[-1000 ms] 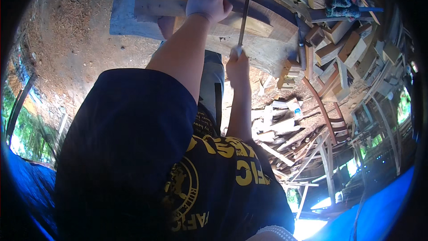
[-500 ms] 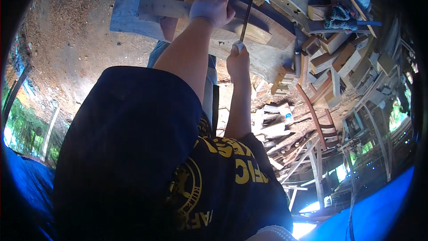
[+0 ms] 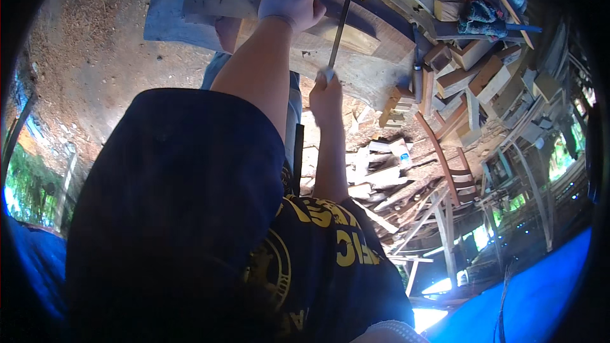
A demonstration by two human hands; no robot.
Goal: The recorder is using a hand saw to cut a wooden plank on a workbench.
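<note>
A long, narrow, dark file (image 3: 340,30) with a whitish handle end is in my right hand (image 3: 326,98), whose fingers are wrapped round it. The file slants away from me across the edge of a wooden piece (image 3: 219,3) on the bench. My left hand (image 3: 289,3) bears down on this piece, its fingers curled over the top and the thumb to the right. Further wooden boards (image 3: 397,41) lie under and beside the piece. The wood beneath my left palm is hidden.
The pale workbench (image 3: 368,79) holds a dark-handled tool (image 3: 417,76) near its right end. Cut wood blocks (image 3: 486,79) are heaped to the right, by a dark cloth (image 3: 480,19). Offcuts (image 3: 381,168) and a curved wooden frame (image 3: 438,152) lie lower right. Shavings cover the ground (image 3: 114,44) at left.
My right hand has drawn the file back toward me a little. My left hand stays on the wooden piece. The whole view has shifted slightly.
</note>
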